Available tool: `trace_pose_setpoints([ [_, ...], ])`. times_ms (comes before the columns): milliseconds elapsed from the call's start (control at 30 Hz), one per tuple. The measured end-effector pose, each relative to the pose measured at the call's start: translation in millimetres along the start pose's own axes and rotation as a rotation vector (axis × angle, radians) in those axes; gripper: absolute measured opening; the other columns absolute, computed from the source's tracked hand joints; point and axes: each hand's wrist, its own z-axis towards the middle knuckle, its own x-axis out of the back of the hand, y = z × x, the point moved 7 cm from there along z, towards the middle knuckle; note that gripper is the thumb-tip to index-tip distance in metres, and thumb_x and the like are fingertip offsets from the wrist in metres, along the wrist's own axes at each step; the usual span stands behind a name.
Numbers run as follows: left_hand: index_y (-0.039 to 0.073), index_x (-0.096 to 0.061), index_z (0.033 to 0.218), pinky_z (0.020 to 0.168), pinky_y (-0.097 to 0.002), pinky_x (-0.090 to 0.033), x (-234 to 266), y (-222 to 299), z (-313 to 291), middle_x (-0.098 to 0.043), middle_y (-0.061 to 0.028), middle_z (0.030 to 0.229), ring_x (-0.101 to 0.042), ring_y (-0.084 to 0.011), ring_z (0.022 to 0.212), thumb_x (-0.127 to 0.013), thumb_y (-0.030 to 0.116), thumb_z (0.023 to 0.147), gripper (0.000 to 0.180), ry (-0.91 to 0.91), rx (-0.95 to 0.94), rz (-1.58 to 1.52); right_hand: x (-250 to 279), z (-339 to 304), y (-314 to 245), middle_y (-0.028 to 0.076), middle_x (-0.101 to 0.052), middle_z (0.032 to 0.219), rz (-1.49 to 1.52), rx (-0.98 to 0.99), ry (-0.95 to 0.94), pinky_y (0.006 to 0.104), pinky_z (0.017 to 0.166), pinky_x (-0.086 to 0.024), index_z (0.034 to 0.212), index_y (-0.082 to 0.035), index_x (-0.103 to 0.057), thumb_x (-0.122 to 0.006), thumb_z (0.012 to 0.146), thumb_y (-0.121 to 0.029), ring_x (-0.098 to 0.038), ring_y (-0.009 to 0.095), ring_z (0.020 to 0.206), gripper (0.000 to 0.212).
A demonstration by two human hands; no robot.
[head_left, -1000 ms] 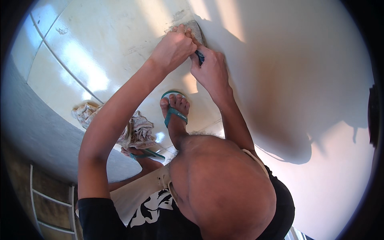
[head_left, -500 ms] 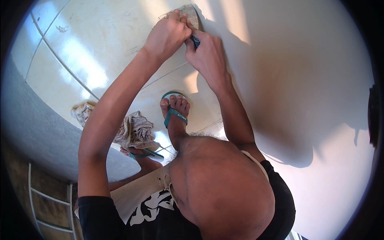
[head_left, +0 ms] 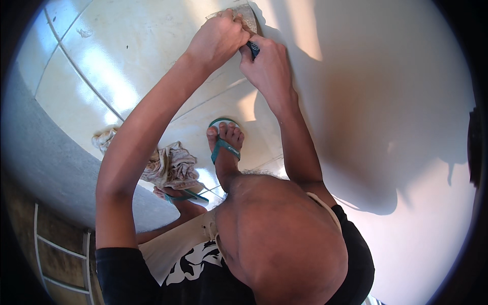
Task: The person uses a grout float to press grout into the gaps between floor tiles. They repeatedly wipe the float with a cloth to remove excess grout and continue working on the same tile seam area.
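Note:
Both my hands are together on a scraper (head_left: 248,16) at the far end of the floor, close to the foot of the white wall. Its broad, greyish blade lies low against the tiles, stained and worn-looking. My right hand (head_left: 271,65) is closed round the dark handle, which shows only in part between the fingers. Bent over the back of the blade, the fingers of my left hand (head_left: 218,41) press on it, nearly touching my right hand. The blade's edge is partly hidden by those fingers.
A crumpled, stained rag (head_left: 175,165) lies by my feet at the left. My foot in a green flip-flop (head_left: 224,147) is planted on the cream tiled floor (head_left: 147,66). The white wall (head_left: 376,86) rises along the right. A white ladder-like frame (head_left: 61,246) stands lower left.
Both hands and the scraper have shifted slightly to the right, keeping their grip. The rag stays in place.

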Motion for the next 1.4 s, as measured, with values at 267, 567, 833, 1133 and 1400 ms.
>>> trace_pose_setpoints([
  [267,-0.005,-0.072,0.125,0.073,-0.0293,-0.065,-3,-13,2,-0.075,-0.0219,0.125,-0.075,-0.0239,0.105,-0.070,0.009,0.080,0.047,-0.097,0.054,-0.106,2,8,-11,0.022,-0.072,0.075,-0.075,0.096,0.020,0.0508,0.065,-0.057,0.117,-0.001,-0.079,-0.069,0.092,-0.015,-0.071,0.042,0.070,0.030],
  [567,0.009,-0.078,0.087,0.073,-0.0269,-0.064,-4,-26,-3,-0.080,-0.0058,0.103,-0.074,-0.0209,0.100,-0.075,0.012,0.080,0.008,0.145,0.175,-0.169,-5,22,-8,0.026,-0.069,0.079,-0.039,0.061,-0.001,0.0519,0.068,-0.055,0.099,0.000,-0.076,-0.070,0.092,-0.015,-0.068,0.048,0.075,0.017],
  [833,0.010,-0.075,0.090,0.069,-0.0298,-0.063,-19,-33,-7,-0.076,-0.0069,0.086,-0.074,-0.0211,0.089,-0.073,0.011,0.081,0.010,0.157,0.192,-0.175,-6,24,-23,0.027,-0.068,0.077,-0.041,0.030,-0.032,0.0511,0.065,-0.053,0.107,-0.001,-0.074,-0.069,0.092,-0.016,-0.066,0.047,0.070,0.021],
  [1133,0.020,-0.068,0.064,0.057,-0.0275,-0.052,7,-9,-1,-0.068,-0.0008,0.066,-0.070,-0.0181,0.074,-0.075,0.015,0.081,0.019,-0.032,-0.050,-0.045,4,1,-15,0.026,-0.068,0.075,-0.008,-0.056,-0.064,0.0506,0.064,-0.051,0.095,0.002,-0.073,-0.068,0.095,-0.016,-0.064,0.046,0.067,0.019],
  [1400,0.011,-0.075,0.088,0.066,-0.0293,-0.059,-1,-25,6,-0.073,-0.0048,0.084,-0.072,-0.0183,0.087,-0.072,0.009,0.082,0.007,-0.153,0.016,-0.108,2,13,-10,0.026,-0.069,0.081,0.022,-0.020,-0.038,0.0482,0.067,-0.051,0.103,-0.001,-0.075,-0.071,0.096,-0.016,-0.063,0.045,0.069,0.017],
])
